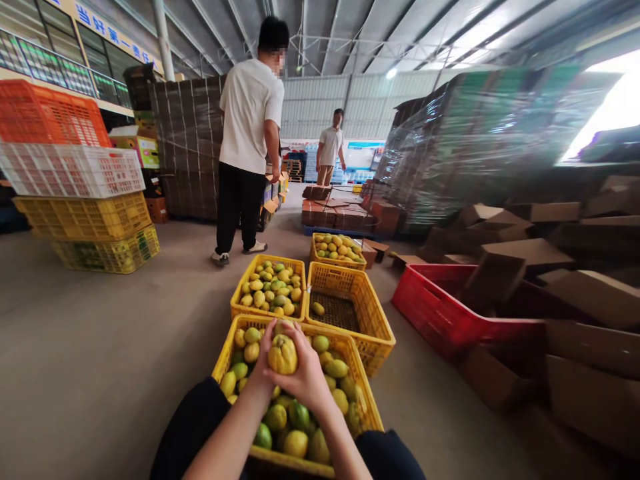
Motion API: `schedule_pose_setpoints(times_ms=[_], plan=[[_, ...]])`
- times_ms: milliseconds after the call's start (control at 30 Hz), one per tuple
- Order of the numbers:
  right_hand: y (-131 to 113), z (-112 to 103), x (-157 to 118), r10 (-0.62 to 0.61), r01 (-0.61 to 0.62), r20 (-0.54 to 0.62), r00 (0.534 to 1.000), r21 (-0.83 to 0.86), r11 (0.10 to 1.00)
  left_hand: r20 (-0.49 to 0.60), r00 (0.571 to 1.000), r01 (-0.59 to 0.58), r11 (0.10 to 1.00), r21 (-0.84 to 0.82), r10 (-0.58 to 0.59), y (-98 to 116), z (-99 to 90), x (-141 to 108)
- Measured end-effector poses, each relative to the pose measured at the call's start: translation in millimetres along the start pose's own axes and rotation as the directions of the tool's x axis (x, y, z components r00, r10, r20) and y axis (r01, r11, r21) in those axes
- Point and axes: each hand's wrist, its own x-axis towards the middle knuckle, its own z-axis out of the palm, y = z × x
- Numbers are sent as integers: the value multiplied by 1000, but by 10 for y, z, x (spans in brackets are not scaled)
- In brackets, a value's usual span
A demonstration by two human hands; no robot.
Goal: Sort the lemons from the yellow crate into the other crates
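Note:
A yellow ribbed fruit that looks like a papaya (283,355) is cupped between both my hands, its blunt end facing me. My left hand (265,355) wraps its left side and my right hand (306,363) its right side. The top of the bundle is partly covered by my fingers. Below, a yellow plastic crate (369,393) between my knees holds many green and yellow papayas (296,443). Just beyond it, to the right, stands another yellow crate (384,333) with a single papaya (318,309) on its floor.
Two more papaya-filled crates (233,293) stand ahead. On the right are a red crate (440,327) and loose cardboard boxes (595,287). Stacked crates (85,217) stand at left. One person (253,113) stands ahead, another person (330,147) farther back, near wrapped pallets (465,140).

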Motion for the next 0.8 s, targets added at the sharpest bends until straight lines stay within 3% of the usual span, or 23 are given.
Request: schedule_pose_setpoints(times_ms=[167,300,433,600,800], plan=[[-100,-141,42,58,-30,-224,973,127,992,-112,992,47,999,-26,-50,164,288,82],[-74,-343,125,240,-156,-422,874,223,962,-183,970,144,985,-94,-159,438,532,280],[7,-368,178,402,-286,-471,785,300,910,-136,969,206,979,-1,-204,546,675,339],[-9,-244,219,446,-303,-401,800,373,877,-168,961,235,969,77,-220,382,556,254],[-74,-213,235,417,-325,-406,814,277,904,-120,973,206,975,78,-196,376,540,259]])
